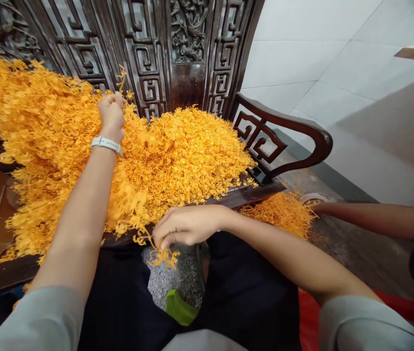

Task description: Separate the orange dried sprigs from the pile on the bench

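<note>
A big heap of orange plastic flower sprigs (185, 156) covers the seat of a dark carved wooden bench (251, 192). My left hand (112, 113), with a white watch band on the wrist, is raised over the heap and closed in a fist on a thin orange sprig (122, 78) that sticks up above it. My right hand (187, 226) hangs at the bench's front edge, fingers pinched on a small orange sprig (163, 256) that dangles over my dark trousers.
The bench's carved back (188, 39) and curved armrest (287, 129) hem the heap in behind and at right. More orange sprigs (283, 212) lie on the floor by the armrest. Another person's forearm (378, 219) reaches in from the right. A green object (179, 307) sits between my legs.
</note>
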The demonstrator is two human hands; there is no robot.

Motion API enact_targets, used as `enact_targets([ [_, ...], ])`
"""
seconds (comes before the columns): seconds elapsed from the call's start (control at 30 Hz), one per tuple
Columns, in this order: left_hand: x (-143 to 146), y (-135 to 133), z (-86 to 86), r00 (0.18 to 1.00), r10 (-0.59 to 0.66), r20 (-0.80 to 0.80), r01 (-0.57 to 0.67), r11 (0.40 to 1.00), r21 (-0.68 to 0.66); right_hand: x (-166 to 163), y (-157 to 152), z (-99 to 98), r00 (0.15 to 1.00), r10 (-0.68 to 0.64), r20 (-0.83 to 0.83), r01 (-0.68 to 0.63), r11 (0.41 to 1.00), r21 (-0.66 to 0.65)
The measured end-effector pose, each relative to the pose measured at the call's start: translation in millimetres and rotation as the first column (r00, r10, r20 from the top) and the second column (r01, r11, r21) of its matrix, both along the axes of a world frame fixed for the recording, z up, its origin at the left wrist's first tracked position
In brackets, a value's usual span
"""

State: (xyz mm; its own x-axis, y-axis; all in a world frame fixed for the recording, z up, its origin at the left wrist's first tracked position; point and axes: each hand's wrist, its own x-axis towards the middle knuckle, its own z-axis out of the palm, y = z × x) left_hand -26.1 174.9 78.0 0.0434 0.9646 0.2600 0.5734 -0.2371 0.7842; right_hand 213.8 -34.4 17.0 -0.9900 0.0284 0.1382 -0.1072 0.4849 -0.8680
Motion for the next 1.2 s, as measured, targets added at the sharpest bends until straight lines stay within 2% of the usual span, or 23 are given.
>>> enact_targets([
  [0.03, -11.7, 0.5, -2.2, 0.996, 0.081, 0.042, -0.081, 0.997, 0.005, 1.0, 0.0, -1.1, 0.999, -0.047, -0.006, 0.047, 0.999, 0.002],
  [0.07, -21.4, 0.3, -3.4, 0.989, 0.132, 0.07, -0.133, 0.991, 0.012, 3.5, 3.8, -2.9, 0.985, -0.168, -0.028, 0.169, 0.986, 0.004],
  [0.13, -34.1, -1.7, -2.4, 0.995, 0.087, 0.04, -0.087, 0.996, 0.017, 11.3, 19.7, -7.5, 0.89, -0.452, -0.055, 0.449, 0.892, -0.059],
  [0.17, -37.3, -3.4, 0.0, 0.999, 0.039, 0.011, -0.039, 0.999, 0.021, 15.6, 30.0, -10.0, 0.822, -0.567, -0.043, 0.558, 0.819, -0.134],
  [0.23, -39.0, -8.0, 7.8, 1.0, 0.002, 0.012, -0.003, 0.999, 0.043, 22.3, 50.9, -14.8, 0.673, -0.74, 0.015, 0.696, 0.626, -0.352],
  [0.3, -36.8, -13.9, 18.6, 0.989, 0.051, 0.137, -0.062, 0.995, 0.078, 25.5, 69.2, -19.4, 0.517, -0.851, 0.087, 0.741, 0.395, -0.543],
  [0.33, -34.8, -17.4, 24.7, 0.971, 0.081, 0.224, -0.104, 0.99, 0.091, 26.0, 76.8, -21.9, 0.435, -0.891, 0.129, 0.751, 0.28, -0.598],
  [0.37, -32.4, -21.2, 31.0, 0.947, 0.095, 0.305, -0.131, 0.986, 0.099, 26.0, 83.5, -24.6, 0.359, -0.917, 0.174, 0.761, 0.18, -0.623],
  [0.4, -29.6, -25.3, 37.3, 0.925, 0.088, 0.369, -0.137, 0.985, 0.109, 25.6, 89.3, -27.7, 0.3, -0.928, 0.22, 0.776, 0.104, -0.622],
  [0.47, -22.3, -34.1, 49.1, 0.905, 0.018, 0.425, -0.085, 0.987, 0.139, 24.5, 98.4, -35.0, 0.227, -0.925, 0.304, 0.822, 0.014, -0.569],
  [0.53, -12.3, -43.1, 58.6, 0.91, -0.077, 0.407, 0.004, 0.984, 0.178, 22.9, 104.7, -42.0, 0.191, -0.918, 0.349, 0.868, -0.008, -0.496],
  [0.6, 0.4, -51.8, 64.9, 0.917, -0.147, 0.37, 0.075, 0.977, 0.202, 21.0, 108.5, -45.2, 0.16, -0.927, 0.339, 0.901, -0.004, -0.435],
  [0.7, 22.0, -62.9, 67.4, 0.9, -0.258, 0.351, 0.187, 0.956, 0.225, 20.1, 109.0, -37.2, 0.131, -0.962, 0.24, 0.919, 0.027, -0.394],
  [0.77, 35.9, -68.6, 64.7, 0.877, -0.343, 0.337, 0.279, 0.934, 0.224, 22.2, 105.1, -23.9, 0.176, -0.974, 0.14, 0.884, 0.094, -0.457],
  [0.9, 60.0, -76.5, 52.9, 0.809, -0.491, 0.324, 0.455, 0.871, 0.182, 30.4, 87.8, 6.5, 0.401, -0.916, -0.015, 0.69, 0.313, -0.653],
  [0.97, 70.0, -78.6, 45.8, 0.786, -0.535, 0.309, 0.517, 0.843, 0.145, 32.3, 77.4, 16.5, 0.476, -0.878, -0.038, 0.641, 0.376, -0.669],
  [1.0, 74.2, -79.0, 42.4, 0.791, -0.545, 0.279, 0.536, 0.836, 0.115, 32.3, 73.0, 19.2, 0.479, -0.876, -0.055, 0.64, 0.392, -0.661],
  [1.07, 80.7, -78.4, 36.0, 0.816, -0.547, 0.186, 0.547, 0.835, 0.057, 31.4, 66.9, 20.5, 0.411, -0.905, -0.108, 0.694, 0.388, -0.607],
  [1.2, 87.6, -74.2, 25.6, 0.862, -0.505, 0.054, 0.504, 0.863, 0.031, 34.4, 65.2, 16.9, 0.198, -0.954, -0.227, 0.879, 0.275, -0.391],
])
